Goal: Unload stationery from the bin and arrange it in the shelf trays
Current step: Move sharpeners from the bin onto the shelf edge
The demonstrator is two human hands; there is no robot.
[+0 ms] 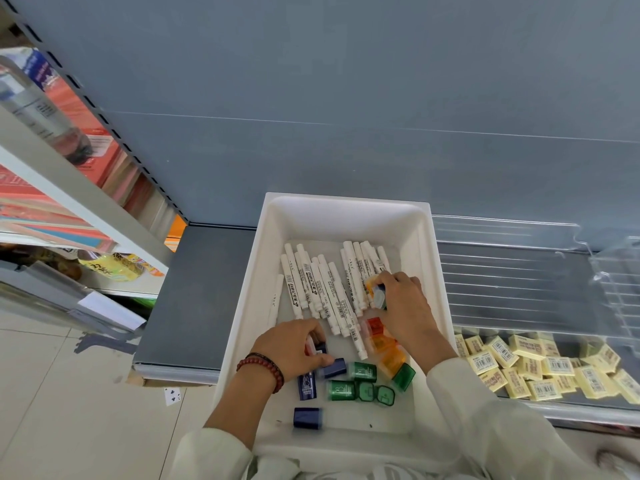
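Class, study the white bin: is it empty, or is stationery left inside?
Not empty. White markers lie across the bin floor, and small blue, green and orange boxes sit nearer the person.

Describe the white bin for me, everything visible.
The white bin looks like smooth plastic: rectangular, open-topped, broad-rimmed. It sits upright on the dark grey shelf, its near end past the shelf's front edge. Inside, white markers lie at the back, small coloured cases at the front; left hand and right hand reach in, gripping cases.
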